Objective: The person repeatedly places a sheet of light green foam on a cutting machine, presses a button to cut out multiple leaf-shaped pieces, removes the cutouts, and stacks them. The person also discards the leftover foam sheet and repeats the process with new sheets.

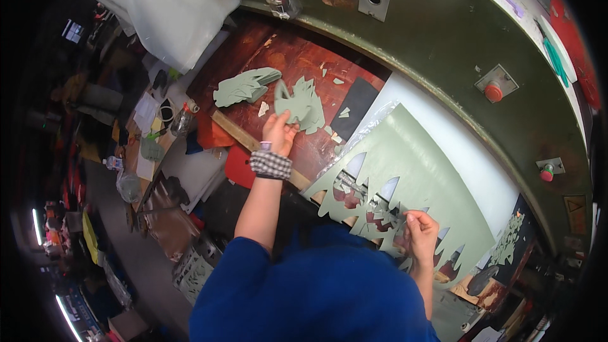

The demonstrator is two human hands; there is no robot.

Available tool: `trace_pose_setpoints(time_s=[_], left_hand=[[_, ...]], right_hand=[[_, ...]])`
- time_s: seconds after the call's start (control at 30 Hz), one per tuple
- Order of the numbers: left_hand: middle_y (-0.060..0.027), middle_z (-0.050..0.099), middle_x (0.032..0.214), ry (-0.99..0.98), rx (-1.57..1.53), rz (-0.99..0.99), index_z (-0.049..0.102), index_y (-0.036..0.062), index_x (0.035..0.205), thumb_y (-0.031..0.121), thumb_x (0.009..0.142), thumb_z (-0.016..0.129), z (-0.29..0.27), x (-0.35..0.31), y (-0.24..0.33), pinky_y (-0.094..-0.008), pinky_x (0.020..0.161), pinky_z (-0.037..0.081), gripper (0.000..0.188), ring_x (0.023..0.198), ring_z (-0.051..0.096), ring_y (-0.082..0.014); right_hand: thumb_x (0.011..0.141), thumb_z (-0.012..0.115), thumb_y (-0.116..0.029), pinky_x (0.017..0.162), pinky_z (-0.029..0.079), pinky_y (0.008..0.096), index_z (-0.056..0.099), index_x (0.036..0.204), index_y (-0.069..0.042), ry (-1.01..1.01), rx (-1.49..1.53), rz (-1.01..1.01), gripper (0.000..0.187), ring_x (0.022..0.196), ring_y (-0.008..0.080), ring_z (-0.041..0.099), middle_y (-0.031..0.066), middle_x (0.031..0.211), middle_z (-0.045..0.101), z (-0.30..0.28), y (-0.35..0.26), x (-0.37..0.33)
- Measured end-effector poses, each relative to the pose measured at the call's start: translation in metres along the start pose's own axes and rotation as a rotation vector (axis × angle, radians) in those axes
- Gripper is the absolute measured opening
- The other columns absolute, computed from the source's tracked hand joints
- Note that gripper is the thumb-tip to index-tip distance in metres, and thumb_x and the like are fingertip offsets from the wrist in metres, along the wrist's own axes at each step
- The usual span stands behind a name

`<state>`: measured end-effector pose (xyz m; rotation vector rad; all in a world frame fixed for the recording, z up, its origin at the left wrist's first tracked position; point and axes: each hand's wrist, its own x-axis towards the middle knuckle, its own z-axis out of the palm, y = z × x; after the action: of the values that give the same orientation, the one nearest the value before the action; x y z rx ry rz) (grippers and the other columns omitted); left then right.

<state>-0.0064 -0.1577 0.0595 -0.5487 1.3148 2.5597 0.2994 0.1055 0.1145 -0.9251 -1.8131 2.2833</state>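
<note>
Blue sleeves (pixel 304 291) fill the foreground. At four o'clock, the right hand (pixel 421 234) pinches the cut edge of the green sheet (pixel 418 164). At eleven o'clock, the left hand (pixel 278 132) grips a cut green piece (pixel 303 104); a stack of pieces (pixel 244 87) lies just beyond, leftward.

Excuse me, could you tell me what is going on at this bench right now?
A person in a blue top is working with grey-green sheet material on a reddish cutting board beside a large green machine. The left hand holds a jagged cut-out piece near a small stack of similar pieces. The right hand pinches the edge of the big sheet, which already has shaped holes along that edge.
</note>
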Motion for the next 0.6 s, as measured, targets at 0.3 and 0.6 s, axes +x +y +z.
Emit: trace_pose_setpoints(time_s=[0.3,0.6], left_hand=[[-0.0253,0.057,0.108,0.226,1.878,0.848,0.055,0.0016,0.117,0.020,0.073,0.077,0.025,0.008,0.004,-0.0455,0.082,0.047,0.053,0.098,0.056,-0.0393],[-0.0195,0.040,0.142,-0.960,1.709,0.965,0.046,0.0039,0.134,0.019,0.085,0.063,0.114,-0.088,-0.099,-0.0518,0.111,0.025,0.054,0.134,0.035,-0.0349]], right_hand=[[0.094,0.060,-0.013,0.040,0.033,0.0192,0.066,0.093,-0.001,0.419,-0.033,-0.155,0.013,0.045,0.0038,0.043,-0.0020,0.057,0.052,-0.074,0.013,-0.028],[0.084,0.069,-0.020,0.074,0.050,0.0341,0.062,0.112,0.001,1.394,-1.067,-0.141,0.036,0.081,0.0237,0.061,0.0147,0.100,0.061,-0.191,0.084,-0.107]])
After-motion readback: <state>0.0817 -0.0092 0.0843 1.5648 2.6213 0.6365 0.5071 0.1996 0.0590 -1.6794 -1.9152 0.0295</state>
